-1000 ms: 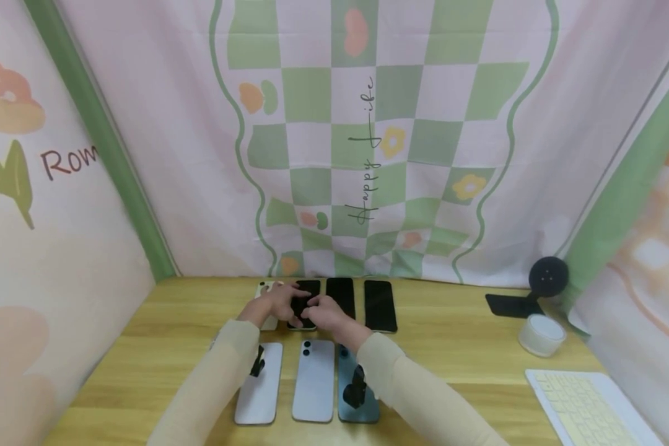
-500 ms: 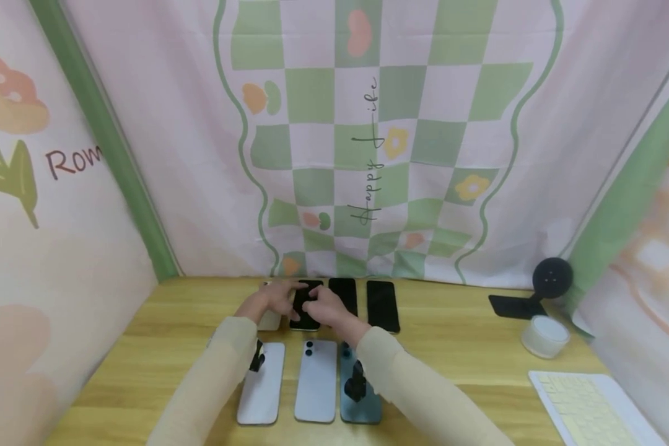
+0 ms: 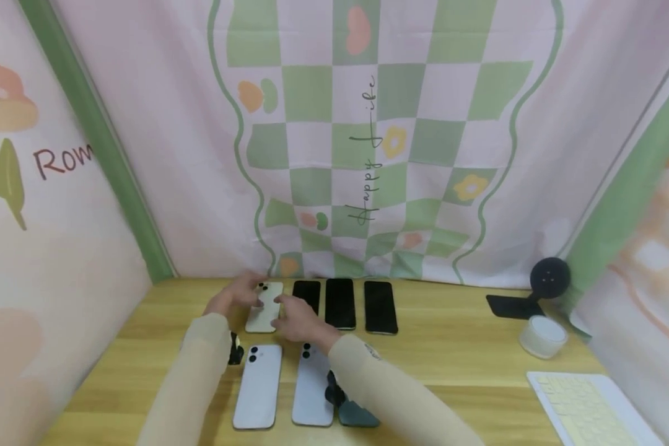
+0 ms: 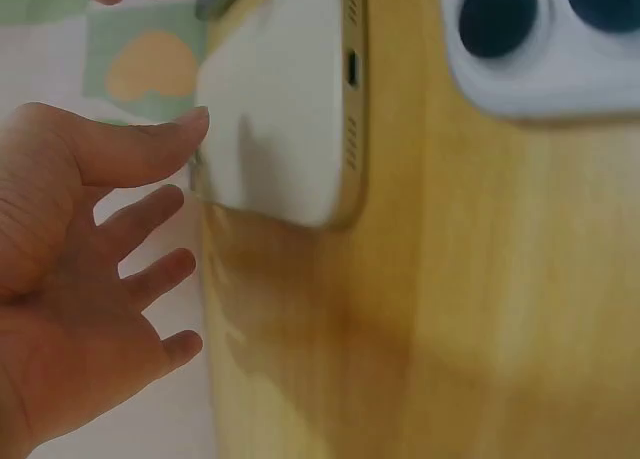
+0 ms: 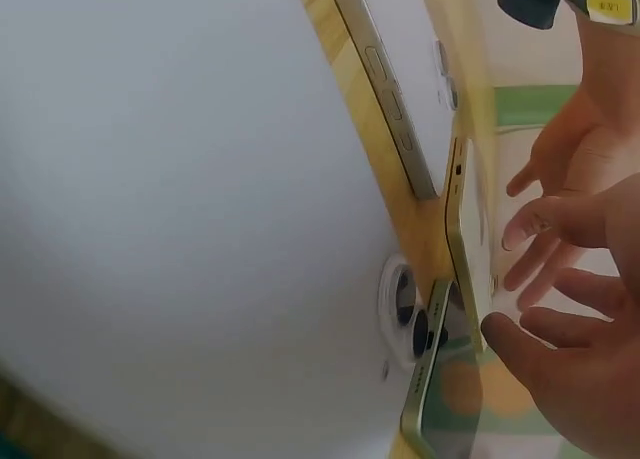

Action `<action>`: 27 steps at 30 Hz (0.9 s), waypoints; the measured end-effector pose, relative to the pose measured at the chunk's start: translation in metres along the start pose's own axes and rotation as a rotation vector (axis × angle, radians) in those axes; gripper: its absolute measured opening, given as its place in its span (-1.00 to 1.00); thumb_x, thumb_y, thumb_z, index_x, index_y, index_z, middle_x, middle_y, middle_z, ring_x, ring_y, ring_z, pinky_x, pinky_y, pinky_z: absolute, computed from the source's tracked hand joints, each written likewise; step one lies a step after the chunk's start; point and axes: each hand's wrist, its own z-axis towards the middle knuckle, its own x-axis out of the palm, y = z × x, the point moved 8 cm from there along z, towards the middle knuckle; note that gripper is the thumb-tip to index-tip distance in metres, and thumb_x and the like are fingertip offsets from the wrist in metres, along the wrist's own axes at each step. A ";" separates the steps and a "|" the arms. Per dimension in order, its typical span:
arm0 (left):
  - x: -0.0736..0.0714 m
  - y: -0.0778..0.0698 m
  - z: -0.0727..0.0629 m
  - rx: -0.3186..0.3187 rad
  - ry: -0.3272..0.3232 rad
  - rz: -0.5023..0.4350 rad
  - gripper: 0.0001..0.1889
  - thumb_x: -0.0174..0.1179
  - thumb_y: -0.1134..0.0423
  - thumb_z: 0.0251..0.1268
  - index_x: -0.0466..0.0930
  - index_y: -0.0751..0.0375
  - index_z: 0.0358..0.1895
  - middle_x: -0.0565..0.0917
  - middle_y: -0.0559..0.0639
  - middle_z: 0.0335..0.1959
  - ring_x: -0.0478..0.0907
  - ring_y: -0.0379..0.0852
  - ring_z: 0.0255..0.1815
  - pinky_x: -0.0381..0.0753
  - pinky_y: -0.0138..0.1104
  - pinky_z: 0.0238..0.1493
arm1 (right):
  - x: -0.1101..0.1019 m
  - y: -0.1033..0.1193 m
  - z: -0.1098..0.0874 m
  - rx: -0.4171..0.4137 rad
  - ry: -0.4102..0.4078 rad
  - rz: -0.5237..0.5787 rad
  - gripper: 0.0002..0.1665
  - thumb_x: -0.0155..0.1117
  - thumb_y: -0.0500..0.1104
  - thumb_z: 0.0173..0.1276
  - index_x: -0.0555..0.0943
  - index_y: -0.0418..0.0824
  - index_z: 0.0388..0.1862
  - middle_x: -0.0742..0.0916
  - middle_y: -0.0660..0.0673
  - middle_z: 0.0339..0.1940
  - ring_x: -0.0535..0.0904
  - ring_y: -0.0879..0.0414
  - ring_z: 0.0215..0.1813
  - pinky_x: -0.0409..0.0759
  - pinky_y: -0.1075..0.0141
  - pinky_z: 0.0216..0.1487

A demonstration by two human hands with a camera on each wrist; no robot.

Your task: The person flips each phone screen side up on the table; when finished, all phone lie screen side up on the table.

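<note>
A cream smartphone (image 3: 263,321) lies back up at the left end of the far row. My left hand (image 3: 235,296) is over its left side, and my right hand (image 3: 300,318) reaches its right side. In the left wrist view, my left hand (image 4: 80,229) has its fingers spread, the thumb close to the cream phone (image 4: 285,109). My right hand (image 5: 590,329) also shows loose, extended fingers in the right wrist view, near that phone's edge (image 5: 468,229). Whether the fingers touch it, I cannot tell. A black-screened phone (image 3: 308,292) is partly hidden behind my right hand.
Two more black-screened phones, a middle one (image 3: 341,303) and a right one (image 3: 380,306), continue the far row. Closer lie a white phone (image 3: 257,390), a pale lavender phone (image 3: 311,396) and a partly covered teal phone (image 3: 358,416). Rightward are a black stand (image 3: 549,279), white tape roll (image 3: 542,337) and keyboard (image 3: 585,402).
Both hands have moved left, from around the black-screened phone to either side of the cream one. The phones appear to stay in place.
</note>
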 end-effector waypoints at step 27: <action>0.009 0.029 0.001 -0.138 0.026 -0.032 -0.21 0.37 0.26 0.23 0.32 0.16 0.57 0.33 0.36 0.58 0.26 0.43 0.57 0.09 0.53 0.49 | 0.029 0.007 0.037 0.051 0.043 -0.407 -0.61 0.47 -0.16 0.25 0.74 -0.19 0.07 0.81 -0.09 0.00 0.70 0.08 -0.06 0.71 0.24 0.09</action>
